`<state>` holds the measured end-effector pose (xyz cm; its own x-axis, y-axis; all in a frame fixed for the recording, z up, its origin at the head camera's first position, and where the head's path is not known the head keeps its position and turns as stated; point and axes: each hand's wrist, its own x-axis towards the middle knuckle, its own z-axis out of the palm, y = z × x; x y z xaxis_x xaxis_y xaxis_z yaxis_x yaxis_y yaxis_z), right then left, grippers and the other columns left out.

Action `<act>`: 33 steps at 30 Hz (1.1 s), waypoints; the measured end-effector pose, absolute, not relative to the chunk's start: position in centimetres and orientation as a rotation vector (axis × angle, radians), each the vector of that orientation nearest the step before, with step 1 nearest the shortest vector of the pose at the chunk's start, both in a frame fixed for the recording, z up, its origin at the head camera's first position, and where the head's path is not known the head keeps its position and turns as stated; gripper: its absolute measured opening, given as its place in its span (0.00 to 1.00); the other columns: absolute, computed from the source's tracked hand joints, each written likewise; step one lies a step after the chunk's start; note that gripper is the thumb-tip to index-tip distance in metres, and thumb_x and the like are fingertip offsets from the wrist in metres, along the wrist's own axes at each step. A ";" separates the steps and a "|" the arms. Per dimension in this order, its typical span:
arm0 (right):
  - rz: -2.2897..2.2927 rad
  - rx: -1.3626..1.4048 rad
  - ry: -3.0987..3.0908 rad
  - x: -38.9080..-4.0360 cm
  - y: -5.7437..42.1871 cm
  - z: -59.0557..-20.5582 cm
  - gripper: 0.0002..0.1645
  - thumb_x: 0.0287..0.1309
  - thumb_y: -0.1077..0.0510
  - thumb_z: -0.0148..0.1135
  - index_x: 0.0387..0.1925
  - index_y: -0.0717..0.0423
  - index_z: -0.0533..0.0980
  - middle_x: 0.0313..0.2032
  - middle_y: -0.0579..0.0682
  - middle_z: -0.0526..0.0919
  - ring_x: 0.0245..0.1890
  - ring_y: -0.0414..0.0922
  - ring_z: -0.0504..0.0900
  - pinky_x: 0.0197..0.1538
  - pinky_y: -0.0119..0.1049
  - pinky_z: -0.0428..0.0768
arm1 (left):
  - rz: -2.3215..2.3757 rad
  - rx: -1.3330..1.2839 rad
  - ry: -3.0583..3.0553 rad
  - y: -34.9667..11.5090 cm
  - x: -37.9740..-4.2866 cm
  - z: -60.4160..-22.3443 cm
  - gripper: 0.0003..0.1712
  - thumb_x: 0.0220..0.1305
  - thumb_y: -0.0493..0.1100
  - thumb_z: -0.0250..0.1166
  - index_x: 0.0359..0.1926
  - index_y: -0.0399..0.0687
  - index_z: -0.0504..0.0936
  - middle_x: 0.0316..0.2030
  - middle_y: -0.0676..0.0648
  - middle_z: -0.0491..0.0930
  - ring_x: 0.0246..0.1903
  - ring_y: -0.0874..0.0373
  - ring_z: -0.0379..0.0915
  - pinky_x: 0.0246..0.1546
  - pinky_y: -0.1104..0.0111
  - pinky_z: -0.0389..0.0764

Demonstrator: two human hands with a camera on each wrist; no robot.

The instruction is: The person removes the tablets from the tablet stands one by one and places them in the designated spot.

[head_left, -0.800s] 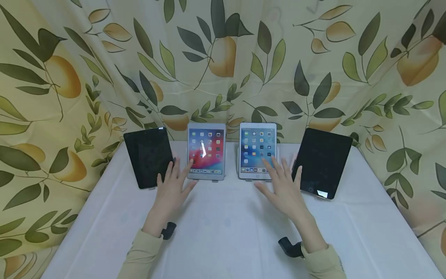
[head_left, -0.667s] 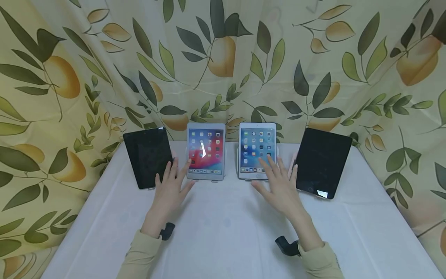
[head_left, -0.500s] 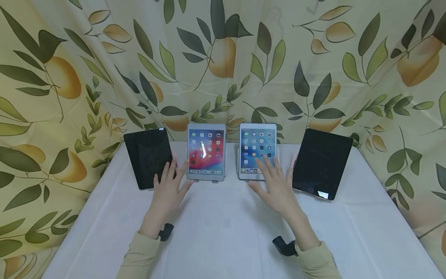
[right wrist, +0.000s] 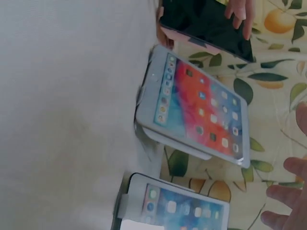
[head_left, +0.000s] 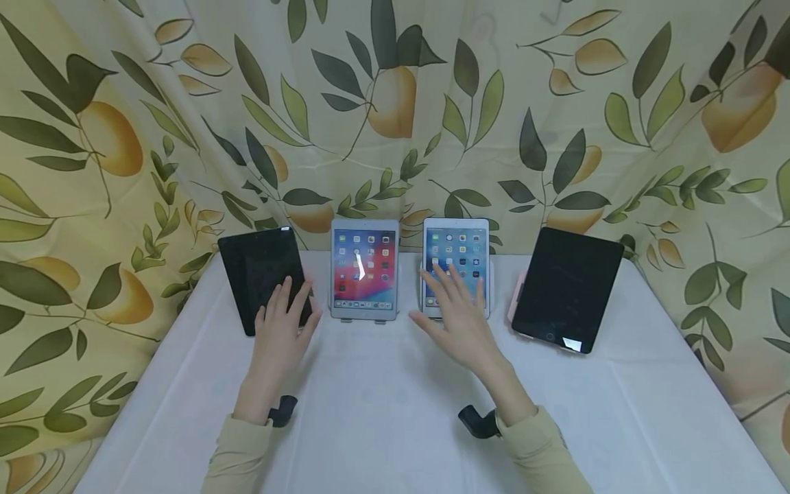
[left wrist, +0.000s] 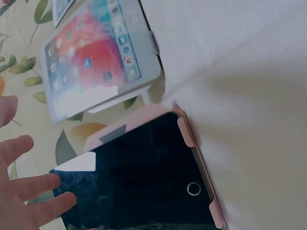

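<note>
Four-fingered spread of my left hand [head_left: 278, 339] overlaps the lower right part of a dark-screened black tablet [head_left: 256, 267] at the left; the left wrist view shows its fingertips [left wrist: 67, 200] by that tablet's top end. Nothing is gripped. My right hand [head_left: 461, 333], fingers apart, is in front of a white tablet with a blue home screen [head_left: 457, 240] and covers part of its lower half. Between the hands, farther back, leans a white tablet with a red and blue home screen [head_left: 365, 264]. In the right wrist view the right fingers [right wrist: 285, 195] are at the edge.
A second black tablet [head_left: 570, 288] leans at the right. Pink stand clips [left wrist: 186, 132] hold the left black tablet's lower edge. A white cloth [head_left: 382, 412] covers the table, and a leaf-and-fruit curtain [head_left: 395, 151] hangs behind. Black cameras [head_left: 478, 422] sit at the wrists.
Both hands have moved left. The right hand has come away from the right black tablet's edge, and the left from the red-screened tablet's edge. The tablets have not moved.
</note>
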<state>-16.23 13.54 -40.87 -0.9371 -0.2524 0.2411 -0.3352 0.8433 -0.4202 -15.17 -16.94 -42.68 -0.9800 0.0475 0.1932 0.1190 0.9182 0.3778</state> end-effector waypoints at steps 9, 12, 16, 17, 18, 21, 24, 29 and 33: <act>0.742 0.555 -2.755 -17.5 11.4 -40.1 0.42 0.61 0.37 0.56 0.72 0.43 0.56 0.73 0.52 0.58 0.75 0.56 0.50 0.72 0.67 0.36 | -0.637 -0.100 -2.773 -18.3 -15.0 -42.8 0.34 0.71 0.54 0.53 0.73 0.54 0.56 0.73 0.36 0.51 0.72 0.36 0.47 0.66 0.35 0.53; 0.763 0.570 -2.744 -17.9 10.8 -40.0 0.41 0.61 0.37 0.55 0.72 0.46 0.57 0.72 0.52 0.60 0.75 0.55 0.52 0.72 0.66 0.38 | -0.662 -0.085 -2.738 -18.7 -15.0 -43.0 0.33 0.71 0.54 0.52 0.73 0.53 0.57 0.73 0.36 0.53 0.71 0.36 0.49 0.66 0.35 0.53; 0.776 0.576 -2.742 -18.6 10.0 -39.8 0.40 0.62 0.41 0.56 0.72 0.47 0.58 0.71 0.52 0.62 0.74 0.53 0.54 0.74 0.62 0.40 | -0.688 -0.066 -2.686 -19.3 -15.0 -43.1 0.32 0.71 0.53 0.52 0.72 0.50 0.59 0.71 0.35 0.56 0.70 0.35 0.52 0.64 0.35 0.56; 0.780 0.580 -2.740 -18.8 9.8 -39.8 0.40 0.62 0.42 0.57 0.72 0.47 0.58 0.71 0.51 0.63 0.74 0.53 0.54 0.74 0.61 0.42 | -0.697 -0.060 -2.675 -19.4 -15.0 -43.1 0.32 0.71 0.53 0.52 0.72 0.50 0.59 0.71 0.35 0.56 0.69 0.35 0.52 0.63 0.35 0.56; 0.789 0.585 -2.738 -18.9 9.6 -39.7 0.39 0.62 0.43 0.57 0.72 0.47 0.58 0.71 0.51 0.63 0.74 0.52 0.54 0.74 0.61 0.43 | -0.704 -0.053 -2.664 -19.6 -14.9 -43.1 0.32 0.72 0.53 0.51 0.72 0.49 0.60 0.71 0.35 0.57 0.69 0.36 0.52 0.63 0.35 0.57; 0.811 0.599 -2.732 -19.6 8.9 -39.4 0.39 0.62 0.45 0.57 0.71 0.46 0.58 0.70 0.51 0.64 0.74 0.52 0.55 0.74 0.60 0.46 | -0.725 -0.037 -2.626 -20.1 -14.9 -43.1 0.31 0.72 0.52 0.51 0.71 0.48 0.60 0.70 0.34 0.58 0.68 0.35 0.53 0.61 0.35 0.59; 0.833 0.636 -2.723 -20.1 8.1 -39.2 0.38 0.63 0.46 0.58 0.71 0.47 0.58 0.70 0.50 0.65 0.73 0.52 0.56 0.74 0.59 0.50 | -0.732 -0.022 -2.584 -20.8 -15.1 -43.2 0.30 0.72 0.51 0.51 0.71 0.47 0.61 0.69 0.34 0.59 0.67 0.35 0.55 0.59 0.36 0.61; 0.851 0.718 -2.708 -20.9 6.7 -38.6 0.37 0.63 0.48 0.59 0.70 0.48 0.59 0.69 0.50 0.67 0.72 0.52 0.59 0.74 0.56 0.55 | -0.729 0.019 -2.555 -21.7 -15.4 -43.3 0.30 0.72 0.51 0.52 0.70 0.46 0.62 0.68 0.34 0.60 0.66 0.35 0.57 0.58 0.37 0.63; 0.880 0.770 -2.700 -21.3 5.5 -38.2 0.36 0.62 0.50 0.59 0.70 0.49 0.60 0.68 0.51 0.67 0.71 0.52 0.61 0.73 0.53 0.58 | -0.720 0.045 -2.540 -22.4 -15.8 -43.2 0.30 0.71 0.50 0.52 0.70 0.45 0.62 0.68 0.33 0.61 0.66 0.34 0.57 0.59 0.37 0.63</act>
